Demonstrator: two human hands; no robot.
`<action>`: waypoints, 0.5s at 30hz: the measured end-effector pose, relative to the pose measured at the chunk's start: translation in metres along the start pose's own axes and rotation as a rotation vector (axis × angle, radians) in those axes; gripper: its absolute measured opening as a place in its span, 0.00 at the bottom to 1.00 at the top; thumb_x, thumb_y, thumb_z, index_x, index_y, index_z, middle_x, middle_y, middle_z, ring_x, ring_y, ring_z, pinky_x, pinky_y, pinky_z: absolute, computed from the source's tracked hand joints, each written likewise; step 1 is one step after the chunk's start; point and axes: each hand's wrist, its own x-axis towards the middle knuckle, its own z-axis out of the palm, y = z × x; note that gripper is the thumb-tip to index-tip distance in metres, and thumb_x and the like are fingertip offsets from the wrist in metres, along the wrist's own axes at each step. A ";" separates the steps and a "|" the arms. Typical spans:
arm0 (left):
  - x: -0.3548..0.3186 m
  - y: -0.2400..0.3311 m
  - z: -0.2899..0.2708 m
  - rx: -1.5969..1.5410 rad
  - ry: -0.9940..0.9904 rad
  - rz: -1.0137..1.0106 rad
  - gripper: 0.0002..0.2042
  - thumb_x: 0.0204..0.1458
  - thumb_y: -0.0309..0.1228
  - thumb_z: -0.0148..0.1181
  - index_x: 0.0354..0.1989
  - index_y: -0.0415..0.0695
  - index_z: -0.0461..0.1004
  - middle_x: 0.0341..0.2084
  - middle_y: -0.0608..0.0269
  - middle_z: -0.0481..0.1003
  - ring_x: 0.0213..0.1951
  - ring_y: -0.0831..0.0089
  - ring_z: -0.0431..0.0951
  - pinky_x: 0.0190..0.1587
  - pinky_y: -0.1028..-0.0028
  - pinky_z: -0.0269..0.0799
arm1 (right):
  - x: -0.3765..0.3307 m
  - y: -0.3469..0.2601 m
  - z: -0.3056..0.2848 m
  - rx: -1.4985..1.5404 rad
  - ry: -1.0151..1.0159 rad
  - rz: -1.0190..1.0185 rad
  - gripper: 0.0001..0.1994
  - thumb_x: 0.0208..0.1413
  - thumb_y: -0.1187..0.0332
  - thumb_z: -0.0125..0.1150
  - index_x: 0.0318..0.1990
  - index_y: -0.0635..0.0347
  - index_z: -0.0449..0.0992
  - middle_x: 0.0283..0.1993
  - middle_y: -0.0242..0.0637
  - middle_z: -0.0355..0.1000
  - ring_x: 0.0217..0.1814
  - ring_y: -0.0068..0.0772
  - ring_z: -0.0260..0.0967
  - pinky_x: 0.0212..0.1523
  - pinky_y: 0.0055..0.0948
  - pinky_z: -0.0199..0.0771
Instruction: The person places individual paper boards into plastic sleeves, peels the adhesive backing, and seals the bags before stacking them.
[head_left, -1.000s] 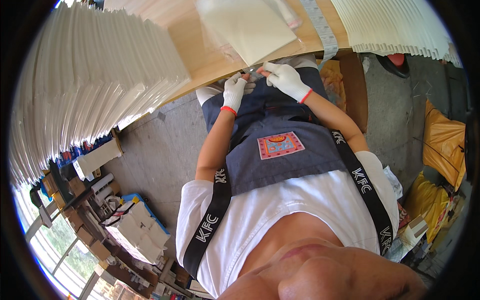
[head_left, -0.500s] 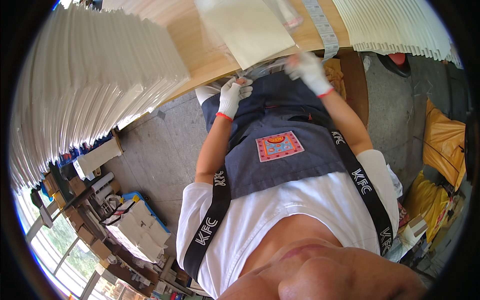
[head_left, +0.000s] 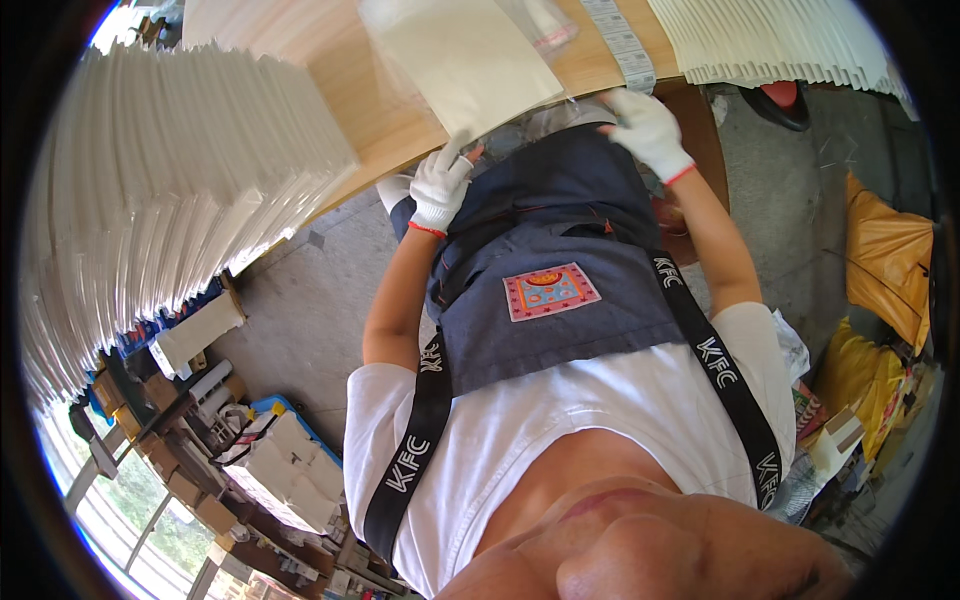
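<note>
My left hand (head_left: 441, 188), in a white knit glove with bare fingertips, is at the table's front edge. Its fingers stretch toward the near corner of a cream-white flat sheet or envelope (head_left: 480, 70), with the thumb apart; whether they touch it I cannot tell. Over my lap to the right hovers my right hand (head_left: 650, 138), gloved alike, thumb and fingers spread and slightly blurred. It is nearest to a strip of printed labels (head_left: 622, 45) hanging at the table edge. Some clear plastic film (head_left: 512, 132) shows faintly below the edge between both hands.
A tall stack of white plastic-wrapped packets (head_left: 190, 170) fills the table's left side. Another white stack (head_left: 780, 40) stands at the right of the wooden table (head_left: 270, 30). Orange bags (head_left: 885, 265) lie on the floor at right, and a blue-rimmed bin (head_left: 285, 450) stands at lower left.
The clear film no longer shows stretched between my hands. Both hands are spread wider: the left has straightened its fingers by the sheet, the right has moved slightly right. The whole view has shifted a little.
</note>
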 end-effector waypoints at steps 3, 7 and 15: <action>0.003 -0.001 -0.006 -0.098 0.017 -0.008 0.06 0.36 0.24 0.63 0.25 0.46 0.76 0.36 0.65 0.76 0.31 0.65 0.75 0.32 0.68 0.71 | 0.035 -0.033 0.021 -0.223 0.085 -0.417 0.29 0.32 0.67 0.67 0.49 0.49 0.69 0.54 0.34 0.62 0.57 0.39 0.58 0.56 0.37 0.59; -0.012 0.000 -0.002 -0.257 0.080 -0.310 0.06 0.42 0.24 0.61 0.31 0.45 0.78 0.33 0.61 0.75 0.33 0.65 0.74 0.37 0.72 0.69 | 0.046 -0.012 0.058 -0.075 0.194 -0.329 0.15 0.42 0.65 0.63 0.39 0.52 0.71 0.38 0.34 0.69 0.41 0.40 0.68 0.41 0.36 0.66; -0.024 0.009 0.046 -1.129 0.544 -1.161 0.06 0.54 0.27 0.55 0.38 0.42 0.73 0.30 0.68 0.73 0.31 0.76 0.71 0.35 0.78 0.68 | 0.056 -0.037 0.094 -0.131 0.503 0.093 0.10 0.46 0.64 0.59 0.32 0.56 0.68 0.28 0.36 0.69 0.32 0.40 0.69 0.32 0.40 0.67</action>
